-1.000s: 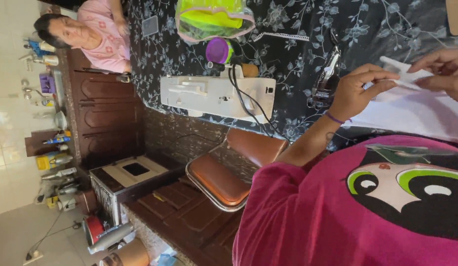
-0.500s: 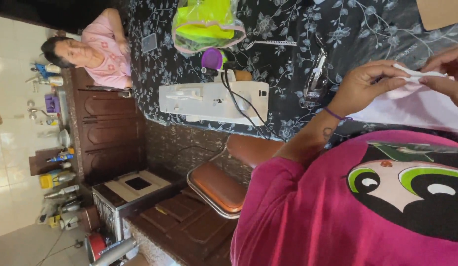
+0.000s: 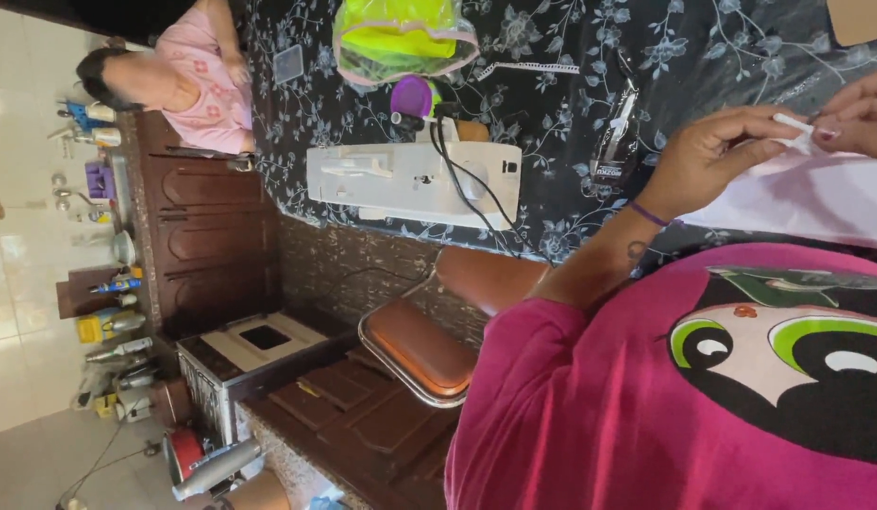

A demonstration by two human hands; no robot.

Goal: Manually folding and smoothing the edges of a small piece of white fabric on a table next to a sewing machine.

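Head view, turned sideways: my left hand pinches a small white strip between thumb and fingertips, above the pale pink cloth lying on the dark floral tablecloth. My right hand, fingers curled in, grips the strip's other end. Farther along the table a clear plastic bag holds neon yellow-green fabric, beside a white sewing machine. Another person in pink sits at the far end.
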